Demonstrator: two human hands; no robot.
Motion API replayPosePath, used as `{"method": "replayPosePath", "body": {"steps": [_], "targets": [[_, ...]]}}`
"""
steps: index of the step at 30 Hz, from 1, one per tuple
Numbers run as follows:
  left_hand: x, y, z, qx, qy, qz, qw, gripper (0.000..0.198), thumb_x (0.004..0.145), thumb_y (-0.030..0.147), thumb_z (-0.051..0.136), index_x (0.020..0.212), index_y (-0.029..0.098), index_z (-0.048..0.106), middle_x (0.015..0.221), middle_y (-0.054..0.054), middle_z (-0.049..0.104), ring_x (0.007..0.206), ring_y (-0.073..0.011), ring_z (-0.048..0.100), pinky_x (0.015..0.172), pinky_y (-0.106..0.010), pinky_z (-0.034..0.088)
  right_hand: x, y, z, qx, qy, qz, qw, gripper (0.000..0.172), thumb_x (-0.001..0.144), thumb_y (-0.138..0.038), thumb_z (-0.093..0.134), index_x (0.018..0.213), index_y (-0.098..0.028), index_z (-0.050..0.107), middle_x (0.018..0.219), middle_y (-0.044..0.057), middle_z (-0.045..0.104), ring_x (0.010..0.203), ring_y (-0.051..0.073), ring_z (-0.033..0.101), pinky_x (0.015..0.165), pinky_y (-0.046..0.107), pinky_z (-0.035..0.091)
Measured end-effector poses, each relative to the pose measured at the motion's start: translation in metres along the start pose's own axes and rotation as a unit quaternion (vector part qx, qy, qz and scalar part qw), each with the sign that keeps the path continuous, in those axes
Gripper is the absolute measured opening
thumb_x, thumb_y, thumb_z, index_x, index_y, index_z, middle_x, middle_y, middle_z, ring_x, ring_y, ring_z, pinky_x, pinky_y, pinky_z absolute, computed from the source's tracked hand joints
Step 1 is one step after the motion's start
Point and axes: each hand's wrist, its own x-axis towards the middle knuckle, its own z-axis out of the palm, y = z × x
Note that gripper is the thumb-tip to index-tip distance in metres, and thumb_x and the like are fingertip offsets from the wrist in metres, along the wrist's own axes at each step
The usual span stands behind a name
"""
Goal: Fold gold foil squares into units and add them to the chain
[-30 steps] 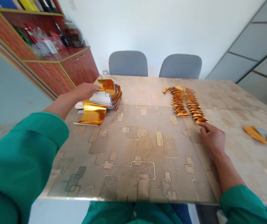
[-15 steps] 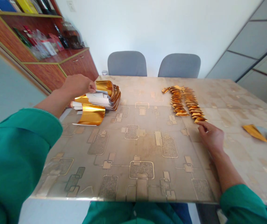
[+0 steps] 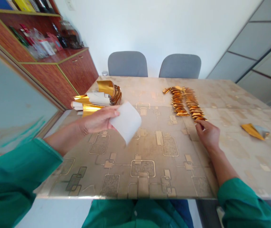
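Observation:
A curved white sheet (image 3: 127, 122) is pinched by its left edge in my left hand (image 3: 102, 119), above the table's left middle. Behind that hand lies a pile of gold and white sheets (image 3: 99, 97), partly covered by it. My right hand (image 3: 208, 133) has its fingers closed at the near end of the right row of folded gold pieces (image 3: 193, 103). A second row of folded gold pieces (image 3: 178, 101) lies just left of it, and the two meet at the far end. One loose gold and silver piece (image 3: 255, 131) rests farther right.
The patterned table (image 3: 142, 186) spans the view. Two grey chairs (image 3: 127, 64) stand behind its far edge. On the left is a wooden cabinet (image 3: 78, 71) with bottles and bags on its shelf.
My left hand has moved right and nearer, away from the pile, and now holds a white sheet. My right hand stays at the end of the gold row.

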Motion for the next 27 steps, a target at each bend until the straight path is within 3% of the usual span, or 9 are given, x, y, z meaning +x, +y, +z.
{"method": "replayPosePath", "body": {"steps": [2, 4, 7, 9, 11, 17, 22, 25, 27], "targets": [[0.003, -0.017, 0.027, -0.075, -0.084, -0.064, 0.992, 0.038, 0.084, 0.044, 0.059, 0.106, 0.013, 0.055, 0.079, -0.005, 0.063, 0.062, -0.013, 0.06, 0.052, -0.021, 0.047, 0.0, -0.003, 0.001, 0.008, -0.013, -0.004, 1.0, 0.031, 0.084, -0.028, 0.047, 0.092, -0.017, 0.075, 0.085, 0.01, 0.076, 0.072, 0.022, 0.068, 0.069, 0.033, 0.053], [0.013, -0.033, 0.046, -0.043, -0.129, -0.121, 0.983, 0.031, 0.085, 0.037, 0.058, 0.108, 0.016, 0.054, 0.093, -0.011, 0.068, 0.074, -0.0184, 0.067, 0.057, -0.025, 0.053, 0.0, -0.006, 0.0, 0.015, -0.028, -0.008, 0.999, 0.032, 0.085, -0.028, 0.046, 0.092, -0.017, 0.075, 0.087, 0.01, 0.075, 0.074, 0.021, 0.068, 0.071, 0.033, 0.052], [0.034, -0.053, 0.058, 0.111, -0.069, -0.138, 0.982, 0.019, 0.084, 0.029, 0.057, 0.098, 0.018, 0.051, 0.087, -0.008, 0.07, 0.075, -0.0206, 0.069, 0.06, -0.03, 0.055, 0.001, -0.011, -0.001, 0.016, -0.052, -0.014, 0.998, 0.032, 0.086, -0.028, 0.045, 0.093, -0.018, 0.075, 0.085, 0.009, 0.074, 0.074, 0.021, 0.066, 0.072, 0.033, 0.051], [0.045, -0.063, 0.06, 0.276, 0.037, -0.064, 0.958, 0.012, 0.083, 0.022, 0.053, 0.095, 0.019, 0.052, 0.085, -0.006, 0.069, 0.076, -0.0204, 0.067, 0.063, -0.032, 0.055, 0.002, -0.015, -0.002, 0.012, -0.065, -0.021, 0.998, 0.032, 0.087, -0.027, 0.044, 0.093, -0.018, 0.074, 0.077, 0.008, 0.072, 0.07, 0.02, 0.064, 0.069, 0.032, 0.049], [0.051, -0.07, 0.063, 0.427, 0.083, 0.03, 0.9, 0.019, 0.082, 0.016, 0.055, 0.101, 0.019, 0.054, 0.093, -0.006, 0.069, 0.086, -0.022, 0.067, 0.075, -0.035, 0.054, 0.003, -0.019, -0.001, 0.009, -0.076, -0.032, 0.997, 0.033, 0.088, -0.028, 0.044, 0.093, -0.017, 0.074, 0.069, 0.006, 0.067, 0.064, 0.019, 0.059, 0.066, 0.031, 0.046], [0.049, -0.076, 0.079, 0.632, 0.091, 0.183, 0.748, 0.039, 0.086, 0.005, 0.053, 0.123, 0.018, 0.057, 0.129, -0.014, 0.059, 0.117, -0.0282, 0.055, 0.099, -0.045, 0.044, 0.005, -0.027, -0.001, 0.046, -0.095, -0.066, 0.992, 0.033, 0.091, -0.027, 0.044, 0.094, -0.015, 0.074, 0.068, 0.006, 0.065, 0.061, 0.018, 0.056, 0.063, 0.03, 0.042], [0.037, -0.082, 0.09, 0.626, -0.011, 0.212, 0.75, 0.015, 0.097, 0.02, 0.052, 0.099, 0.016, 0.067, 0.109, -0.009, 0.067, 0.1, -0.0218, 0.06, 0.091, -0.036, 0.049, 0.002, -0.051, -0.001, 0.094, -0.109, -0.079, 0.986, 0.029, 0.092, -0.025, 0.045, 0.096, -0.018, 0.073, 0.071, 0.005, 0.066, 0.062, 0.017, 0.056, 0.064, 0.03, 0.042], [0.024, -0.085, 0.103, 0.6, 0.016, 0.203, 0.774, 0.05, 0.081, 0.056, 0.072, 0.108, 0.014, 0.065, 0.119, -0.014, 0.063, 0.106, -0.0289, 0.056, 0.095, -0.044, 0.049, -0.002, -0.076, 0.003, 0.144, -0.134, -0.105, 0.975, 0.026, 0.091, -0.021, 0.048, 0.1, -0.019, 0.072, 0.077, 0.005, 0.068, 0.073, 0.019, 0.06, 0.07, 0.031, 0.045], [0.017, -0.087, 0.111, 0.592, 0.043, 0.186, 0.783, 0.068, 0.068, 0.065, 0.078, 0.11, 0.014, 0.064, 0.126, -0.016, 0.06, 0.111, -0.0329, 0.054, 0.097, -0.049, 0.048, -0.004, -0.095, 0.007, 0.177, -0.155, -0.12, 0.964, 0.026, 0.091, -0.019, 0.048, 0.102, -0.02, 0.072, 0.079, 0.005, 0.068, 0.075, 0.019, 0.061, 0.071, 0.032, 0.046]]}}
